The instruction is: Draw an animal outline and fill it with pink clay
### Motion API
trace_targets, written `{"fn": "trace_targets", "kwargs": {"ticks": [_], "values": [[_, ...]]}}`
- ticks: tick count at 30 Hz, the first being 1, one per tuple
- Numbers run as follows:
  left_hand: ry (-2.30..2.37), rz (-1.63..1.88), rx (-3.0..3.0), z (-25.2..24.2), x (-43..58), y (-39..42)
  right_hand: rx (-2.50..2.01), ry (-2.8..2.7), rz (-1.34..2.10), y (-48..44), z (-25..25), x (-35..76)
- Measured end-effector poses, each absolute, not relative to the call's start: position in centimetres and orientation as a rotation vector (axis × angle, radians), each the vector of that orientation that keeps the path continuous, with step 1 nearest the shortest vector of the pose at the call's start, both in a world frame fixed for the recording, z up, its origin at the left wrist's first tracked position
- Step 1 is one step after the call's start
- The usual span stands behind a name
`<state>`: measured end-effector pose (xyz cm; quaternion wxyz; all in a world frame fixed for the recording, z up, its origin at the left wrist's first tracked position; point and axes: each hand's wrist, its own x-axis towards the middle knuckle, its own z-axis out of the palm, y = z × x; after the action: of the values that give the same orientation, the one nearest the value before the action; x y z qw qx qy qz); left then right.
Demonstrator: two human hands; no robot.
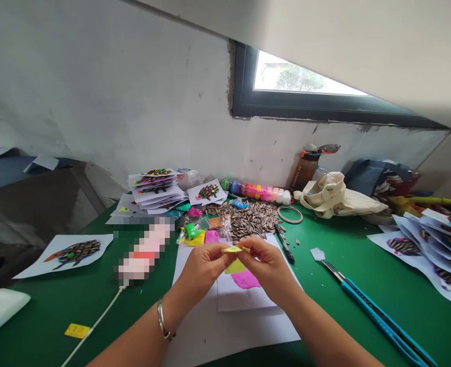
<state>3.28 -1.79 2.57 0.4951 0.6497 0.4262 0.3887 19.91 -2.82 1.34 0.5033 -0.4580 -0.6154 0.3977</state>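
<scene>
My left hand (208, 262) and my right hand (263, 262) meet over the paper, thumbs and fingertips pinching a small piece of yellow modelling clay (233, 250) from both sides. Just below it shows a yellow patch (235, 266); whether this hangs from the pinched piece or lies on the paper, I cannot tell. A flattened pink clay shape (245, 279) is on the white sheet (244, 302) under my hands, partly hidden by my right fingers. That sheet rests on a larger white paper (206, 331). A silver bracelet circles my left wrist.
Sunflower seeds (258, 216) are heaped behind my hands, beside small clay bags (192, 232). A black pen (285, 244) and blue utility knife (378, 311) lie rightward. Seed-decorated pictures are stacked left (158, 191) and right (435, 250). A cable (99, 321) crosses the green table.
</scene>
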Motion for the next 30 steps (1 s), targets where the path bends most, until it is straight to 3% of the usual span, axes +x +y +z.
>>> {"fn": "trace_targets", "kwargs": {"ticks": [15, 24, 30], "values": [[1.043, 0.971, 1.771, 3.2, 3.0, -2.47, -1.076, -1.554, 0.939, -2.92, 1.1, 20.23], [1.085, 0.913, 1.89, 2.82, 2.98, -2.11, -1.028, -1.842, 0.593, -2.99, 1.54, 20.62], [1.036, 0.872, 1.746, 2.68, 3.01, -1.97, -1.086, -1.757, 0.708, -2.96, 1.43, 20.36]]}}
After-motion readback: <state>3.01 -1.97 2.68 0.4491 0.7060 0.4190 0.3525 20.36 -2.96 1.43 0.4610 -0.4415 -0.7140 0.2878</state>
